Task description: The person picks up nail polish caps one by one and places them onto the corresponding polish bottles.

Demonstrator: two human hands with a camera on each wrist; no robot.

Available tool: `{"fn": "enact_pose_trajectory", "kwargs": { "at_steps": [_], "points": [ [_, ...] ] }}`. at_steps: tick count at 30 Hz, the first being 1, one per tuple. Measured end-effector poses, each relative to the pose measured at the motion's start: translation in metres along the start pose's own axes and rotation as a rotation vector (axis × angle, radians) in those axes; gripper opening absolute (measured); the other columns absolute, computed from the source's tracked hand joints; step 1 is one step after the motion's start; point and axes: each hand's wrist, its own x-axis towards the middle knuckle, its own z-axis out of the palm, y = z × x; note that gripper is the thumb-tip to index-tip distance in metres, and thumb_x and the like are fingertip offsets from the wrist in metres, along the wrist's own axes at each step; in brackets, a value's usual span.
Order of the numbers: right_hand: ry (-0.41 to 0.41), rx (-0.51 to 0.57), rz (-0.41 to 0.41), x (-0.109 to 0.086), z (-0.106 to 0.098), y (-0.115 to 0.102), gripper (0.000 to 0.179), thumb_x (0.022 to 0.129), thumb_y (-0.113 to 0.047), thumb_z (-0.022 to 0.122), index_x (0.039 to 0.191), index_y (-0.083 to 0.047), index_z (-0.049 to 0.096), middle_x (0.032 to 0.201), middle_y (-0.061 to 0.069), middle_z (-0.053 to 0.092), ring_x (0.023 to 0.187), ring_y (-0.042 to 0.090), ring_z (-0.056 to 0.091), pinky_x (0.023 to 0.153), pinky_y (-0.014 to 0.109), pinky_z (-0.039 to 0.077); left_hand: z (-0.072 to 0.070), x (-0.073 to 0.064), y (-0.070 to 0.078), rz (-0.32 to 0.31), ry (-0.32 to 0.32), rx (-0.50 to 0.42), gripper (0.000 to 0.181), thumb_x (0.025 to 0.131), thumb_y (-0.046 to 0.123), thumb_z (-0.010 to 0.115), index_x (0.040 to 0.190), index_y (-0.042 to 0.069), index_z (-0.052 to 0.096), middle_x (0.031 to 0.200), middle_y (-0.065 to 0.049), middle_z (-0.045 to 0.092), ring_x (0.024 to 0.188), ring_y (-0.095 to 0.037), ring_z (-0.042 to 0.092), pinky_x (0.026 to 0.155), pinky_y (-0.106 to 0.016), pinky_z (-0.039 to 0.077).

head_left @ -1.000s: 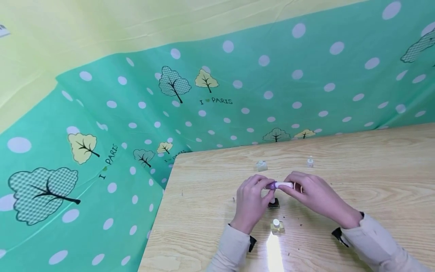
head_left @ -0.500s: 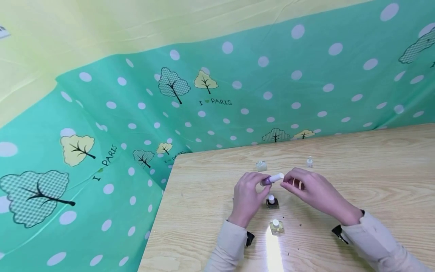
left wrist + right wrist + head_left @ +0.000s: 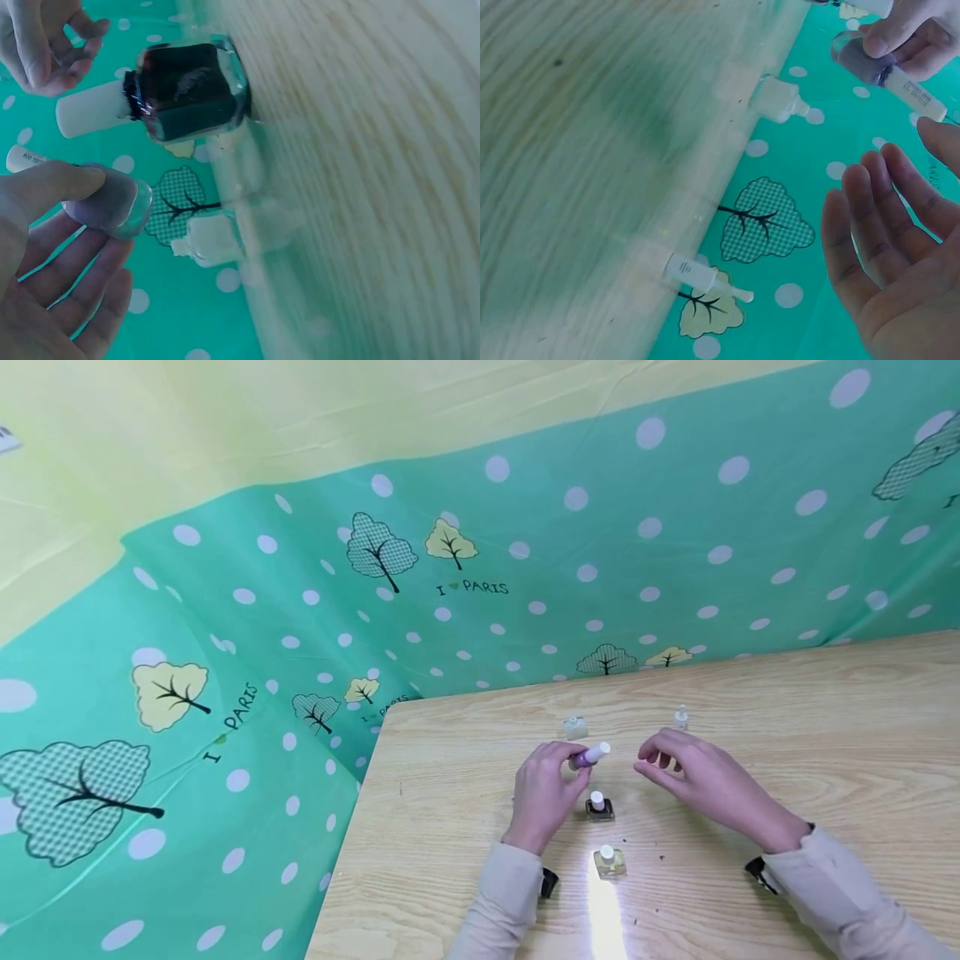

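My left hand (image 3: 546, 793) pinches a purple nail polish bottle (image 3: 583, 761) between thumb and fingers, tilted above the table, its white cap (image 3: 597, 753) on. The left wrist view shows the thumb pressed on the bottle's glass (image 3: 112, 201). To the right, apart from that bottle, hovers my right hand (image 3: 697, 781), its fingers loosely bent around nothing. Below the hands a dark nail polish bottle (image 3: 599, 812) with a white cap stands on the table. Closer to me is a pale yellow nail polish bottle (image 3: 610, 864), also white-capped.
Behind the left hand stands a squat pale bottle (image 3: 575, 728). A small white bottle with a narrow tip (image 3: 694, 271) stands farther right. The wooden table (image 3: 442, 827) carries small dark specks and meets a green dotted cloth (image 3: 450, 635) at its back and left edges.
My right hand has let go of the white cap and moved right. The left hand has drawn the purple bottle slightly left and tipped its cap up.
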Motion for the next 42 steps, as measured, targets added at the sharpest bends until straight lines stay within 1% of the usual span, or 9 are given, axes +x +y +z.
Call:
{"fn": "enact_pose_trajectory", "kwargs": {
  "at_steps": [6,10,14,18,23,27,32,36,42],
  "points": [
    [-0.014,-0.079,-0.017,-0.002,0.002,0.009,0.016,0.091,-0.023,0.072,0.102,-0.013,0.070,0.094,-0.005,0.065,0.085,0.013,0.063,0.070,0.034,0.056,0.006,0.001,-0.006,-0.032,-0.055,0.004,0.025,0.082,0.020,0.081,0.106,0.017,0.074,0.099,0.005,0.075,0.092,-0.010,0.069,0.085,-0.025,0.056],
    [-0.034,-0.090,-0.009,-0.003,0.003,0.015,0.020,0.091,-0.022,0.072,0.105,-0.009,0.070,0.098,0.002,0.067,0.089,0.020,0.065,0.073,0.040,0.058,0.009,0.002,-0.010,-0.067,-0.099,0.005,0.024,0.083,0.021,0.080,0.106,0.017,0.074,0.100,0.005,0.075,0.094,-0.012,0.070,0.086,-0.026,0.056],
    [-0.054,-0.101,-0.006,-0.004,0.004,0.019,0.023,0.091,-0.023,0.072,0.107,-0.006,0.069,0.101,0.006,0.068,0.091,0.023,0.066,0.076,0.044,0.058,0.011,0.002,-0.012,-0.086,-0.126,-0.011,0.023,0.085,0.022,0.079,0.106,0.017,0.074,0.099,0.005,0.075,0.093,-0.013,0.070,0.086,-0.026,0.056],
    [-0.074,-0.106,0.000,-0.005,0.005,0.023,0.025,0.091,-0.022,0.071,0.108,-0.005,0.068,0.102,0.008,0.068,0.093,0.026,0.066,0.078,0.046,0.058,0.013,0.003,-0.014,-0.098,-0.155,-0.018,0.022,0.086,0.023,0.078,0.106,0.016,0.074,0.098,0.005,0.075,0.091,-0.014,0.071,0.083,-0.026,0.056],
    [-0.076,-0.106,-0.006,-0.006,0.004,0.026,0.026,0.090,-0.022,0.072,0.109,-0.004,0.068,0.105,0.010,0.069,0.095,0.027,0.067,0.080,0.047,0.058,0.015,0.005,-0.014,-0.127,-0.199,-0.013,0.023,0.086,0.024,0.078,0.107,0.016,0.074,0.099,0.003,0.076,0.089,-0.014,0.072,0.079,-0.025,0.056],
    [-0.071,-0.111,-0.018,-0.006,0.003,0.028,0.026,0.090,-0.021,0.073,0.109,-0.004,0.068,0.105,0.009,0.069,0.095,0.027,0.067,0.079,0.046,0.058,0.016,0.006,-0.013,-0.144,-0.230,-0.019,0.024,0.086,0.024,0.078,0.107,0.016,0.074,0.100,0.003,0.076,0.089,-0.012,0.071,0.079,-0.025,0.056],
    [-0.079,-0.114,-0.024,-0.006,0.003,0.030,0.027,0.090,-0.019,0.073,0.110,-0.003,0.068,0.105,0.009,0.068,0.095,0.027,0.066,0.078,0.045,0.058,0.016,0.007,-0.012,-0.190,-0.257,-0.036,0.024,0.086,0.025,0.078,0.107,0.015,0.073,0.098,0.003,0.076,0.088,-0.010,0.071,0.082,-0.025,0.056],
    [-0.087,-0.119,-0.029,-0.007,0.003,0.030,0.027,0.089,-0.018,0.073,0.110,-0.003,0.068,0.105,0.010,0.068,0.094,0.027,0.066,0.078,0.045,0.058,0.016,0.007,-0.011,-0.222,-0.275,-0.046,0.023,0.086,0.025,0.078,0.106,0.015,0.073,0.097,0.003,0.076,0.088,-0.010,0.070,0.082,-0.026,0.057],
    [-0.109,-0.117,-0.016,-0.006,0.001,0.031,0.030,0.090,-0.021,0.072,0.113,-0.002,0.066,0.108,0.011,0.067,0.096,0.030,0.065,0.079,0.048,0.058,0.016,0.008,-0.010,-0.230,-0.308,-0.040,0.024,0.087,0.025,0.076,0.108,0.014,0.072,0.100,0.001,0.075,0.089,-0.010,0.070,0.081,-0.024,0.057]
  ]
}}
